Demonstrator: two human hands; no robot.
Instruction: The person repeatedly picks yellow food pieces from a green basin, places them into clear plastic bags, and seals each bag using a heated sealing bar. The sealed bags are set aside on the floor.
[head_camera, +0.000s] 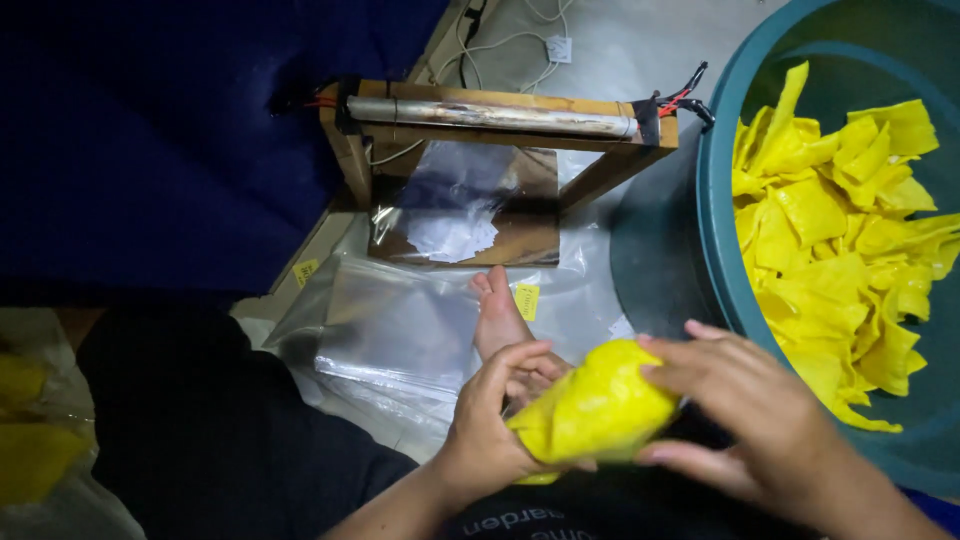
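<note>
Closest in, both hands are on a yellow bundle down at about 6 o'clock, right over the lap. Pretty tight spot: teal tub of yellow pieces at 3 o'clock, clear bags at 9, wooden frame at 12. Bundle's plump, glossy, crinkled. Left hand fingers are curled around its left end, right hand fingers are spread over the right end, pressing it.

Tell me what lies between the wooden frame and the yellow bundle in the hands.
In the head view, clear plastic bags and a bare foot lie between the wooden frame and the yellow bundle.
</note>
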